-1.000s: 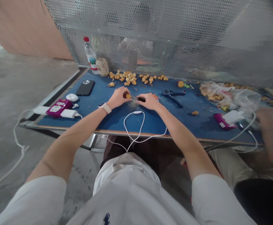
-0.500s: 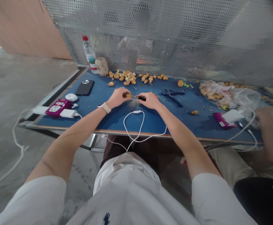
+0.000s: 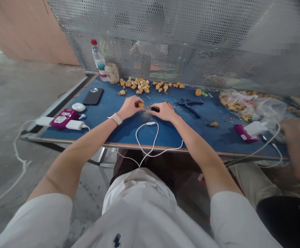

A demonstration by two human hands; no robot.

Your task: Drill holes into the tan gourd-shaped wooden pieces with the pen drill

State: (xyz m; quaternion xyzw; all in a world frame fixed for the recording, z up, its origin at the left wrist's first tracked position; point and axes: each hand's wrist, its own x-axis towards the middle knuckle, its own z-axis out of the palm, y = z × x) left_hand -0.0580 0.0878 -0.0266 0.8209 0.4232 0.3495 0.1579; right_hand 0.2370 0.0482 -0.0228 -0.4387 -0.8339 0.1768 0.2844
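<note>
Barely a shift since the earlier frame: left hand (image 3: 128, 107) pinching a small yellow-brown piece (image 3: 141, 104), right hand (image 3: 165, 111) gripping a dark tool (image 3: 155, 109), tip towards it, contact too small to tell! Over the blue table (image 3: 121, 132), blue pliers (image 3: 192, 102) lie rightward, tan pieces (image 3: 140, 84) beyond.

On my monitor I identify a workshop: bare concrete floor (image 3: 36, 86), metal-framed bench (image 3: 125, 134) with blue top, perforated metal screen (image 3: 204, 38) along its far edge, and pliers (image 3: 191, 102) lying on the bench.
</note>
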